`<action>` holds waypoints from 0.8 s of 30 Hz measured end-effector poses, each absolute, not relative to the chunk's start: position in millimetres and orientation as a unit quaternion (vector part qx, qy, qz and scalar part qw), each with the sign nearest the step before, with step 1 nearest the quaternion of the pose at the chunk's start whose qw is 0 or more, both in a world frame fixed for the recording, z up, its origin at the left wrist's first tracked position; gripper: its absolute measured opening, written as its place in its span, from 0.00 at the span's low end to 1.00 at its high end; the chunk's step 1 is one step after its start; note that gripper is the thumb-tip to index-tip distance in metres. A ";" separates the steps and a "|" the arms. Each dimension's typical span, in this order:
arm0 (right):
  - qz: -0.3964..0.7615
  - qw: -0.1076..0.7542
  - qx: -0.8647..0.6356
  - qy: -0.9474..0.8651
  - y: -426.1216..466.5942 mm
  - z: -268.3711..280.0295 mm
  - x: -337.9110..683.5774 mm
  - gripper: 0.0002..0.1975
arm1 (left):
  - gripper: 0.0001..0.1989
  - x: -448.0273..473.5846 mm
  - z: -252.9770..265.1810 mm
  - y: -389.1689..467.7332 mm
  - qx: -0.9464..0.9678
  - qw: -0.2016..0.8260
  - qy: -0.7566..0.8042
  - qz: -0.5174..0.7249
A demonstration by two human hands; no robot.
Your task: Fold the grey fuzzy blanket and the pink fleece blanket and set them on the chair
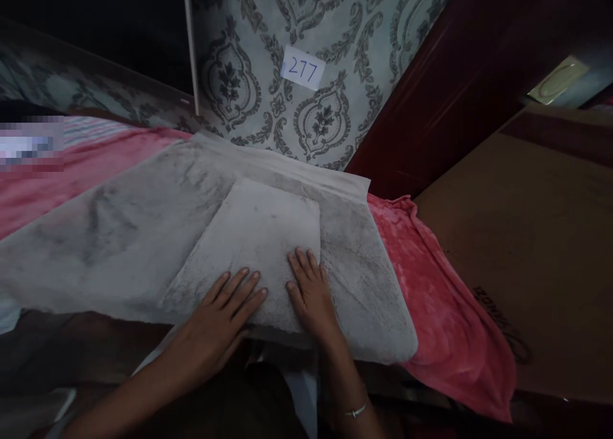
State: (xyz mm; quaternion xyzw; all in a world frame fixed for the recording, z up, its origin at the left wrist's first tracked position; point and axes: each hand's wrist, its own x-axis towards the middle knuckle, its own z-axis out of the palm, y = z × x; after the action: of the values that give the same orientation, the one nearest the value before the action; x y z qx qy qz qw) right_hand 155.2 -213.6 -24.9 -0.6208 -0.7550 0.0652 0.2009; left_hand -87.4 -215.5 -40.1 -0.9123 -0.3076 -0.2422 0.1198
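Note:
A pale grey-white piece of cloth, roughly four-sided, lies flat on a larger grey cloth. My left hand rests palm down on the lower left part of the piece, fingers stretched out. Near its lower right edge, my right hand also lies flat with its fingers extended. Neither hand grips anything. The piece's near edge is partly hidden by my hands. A thin bracelet circles my right wrist.
Under the grey cloth spreads a red-pink blanket, showing at both sides. A patterned wall bears a paper marked 277. A dark red post and a large cardboard box stand on the right. A dark screen-like panel is upper left.

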 end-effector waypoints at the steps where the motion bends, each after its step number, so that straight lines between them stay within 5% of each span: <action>1: 0.063 0.206 -0.620 -0.754 -213.4 -26.3 155.6 0.28 | 0.31 -89.9 -40.5 -217.8 -0.913 0.118 -0.304 -0.245; 10: 0.047 0.245 -0.605 -0.756 -213.6 -33.3 159.4 0.26 | 0.28 -118.0 -20.5 -209.8 -0.898 0.002 -0.250 -0.362; 18: 0.057 0.270 -0.610 -0.743 -212.5 -37.5 158.8 0.27 | 0.34 -41.7 -3.2 -168.7 -0.940 -0.012 -0.302 -0.162; 24: 0.081 0.249 -0.623 -0.737 -214.4 -31.8 156.0 0.27 | 0.34 -37.7 -22.8 -171.2 -0.929 0.004 -0.328 -0.172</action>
State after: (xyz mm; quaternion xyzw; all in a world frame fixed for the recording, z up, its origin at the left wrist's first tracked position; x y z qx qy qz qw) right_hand 156.0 -214.4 -31.8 -0.6230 -0.7371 0.0806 0.2492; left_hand -37.7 -171.2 -22.8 -0.9290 -0.3279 -0.1715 0.0043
